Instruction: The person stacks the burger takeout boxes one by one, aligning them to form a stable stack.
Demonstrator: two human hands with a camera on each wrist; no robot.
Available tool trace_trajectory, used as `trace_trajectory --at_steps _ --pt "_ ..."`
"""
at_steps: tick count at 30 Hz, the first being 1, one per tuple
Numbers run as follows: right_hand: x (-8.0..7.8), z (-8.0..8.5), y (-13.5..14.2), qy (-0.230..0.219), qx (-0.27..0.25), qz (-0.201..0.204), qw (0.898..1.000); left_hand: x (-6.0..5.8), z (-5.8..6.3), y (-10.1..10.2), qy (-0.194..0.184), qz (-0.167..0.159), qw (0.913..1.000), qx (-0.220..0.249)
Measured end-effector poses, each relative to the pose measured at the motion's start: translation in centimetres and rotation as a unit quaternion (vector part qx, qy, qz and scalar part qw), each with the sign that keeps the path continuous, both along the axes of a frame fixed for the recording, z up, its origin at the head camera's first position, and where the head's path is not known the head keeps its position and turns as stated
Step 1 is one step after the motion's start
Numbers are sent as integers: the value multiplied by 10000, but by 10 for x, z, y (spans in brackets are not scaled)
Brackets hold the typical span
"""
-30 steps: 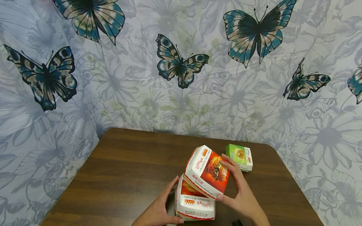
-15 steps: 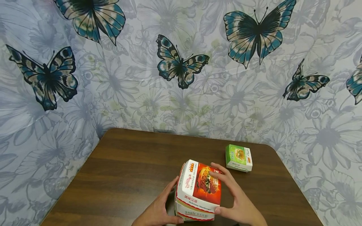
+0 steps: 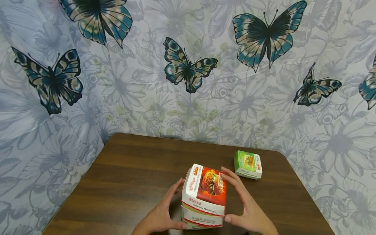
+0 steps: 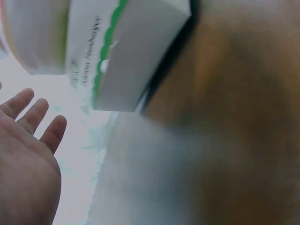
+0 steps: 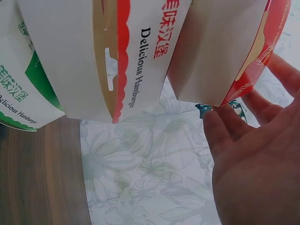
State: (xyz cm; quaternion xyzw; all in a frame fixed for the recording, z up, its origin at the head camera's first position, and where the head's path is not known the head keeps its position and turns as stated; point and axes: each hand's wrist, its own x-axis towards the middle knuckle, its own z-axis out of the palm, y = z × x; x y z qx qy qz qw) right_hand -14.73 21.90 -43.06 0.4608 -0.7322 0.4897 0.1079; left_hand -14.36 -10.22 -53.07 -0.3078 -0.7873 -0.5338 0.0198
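Note:
A red-and-white hamburger box (image 3: 211,186) lies on top of a stack near the table's front. Under it is another red-and-white hamburger box (image 3: 202,219). The right wrist view shows a white-and-green hamburger box (image 5: 18,93) at the bottom of the stack. My right hand (image 3: 248,205) is at the right side of the top box, its fingertips against the far right edge and the thumb by the near corner. To the left of the stack, my left hand (image 3: 160,212) has its fingers spread. In the left wrist view they look apart from the boxes.
A green-and-white hamburger box (image 3: 248,164) stands at the back right of the brown wooden table (image 3: 132,173). Behind the table hangs a butterfly-and-flower patterned cloth (image 3: 191,107).
My right hand has lowered the tilted top box onto the stack and straightened it. The box has shifted left and down. My left hand has moved slightly outward.

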Motion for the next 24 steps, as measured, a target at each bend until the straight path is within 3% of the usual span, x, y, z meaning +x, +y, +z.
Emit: trace_trajectory --at_steps 6,13,16,19,21,24 --pt "-2 0 2 29 -169 -75 9998 -10 12 -3 499 -162 9983 271" --pt "-10 -3 9 -330 -609 -231 9973 -20 33 -5 1131 -497 9899 688" --pt "-18 -7 13 -593 -701 -778 9927 -24 45 -4 1314 -539 9869 760" --pt "-29 -13 19 -812 -626 -1647 9810 -27 57 -3 1427 -579 9849 788" --pt "-36 -18 22 -832 -502 -2289 9686 -28 63 -2 1395 -594 9856 754" --pt "-46 -29 29 -889 -292 -3241 9414 -28 70 -2 1163 -577 9896 615"
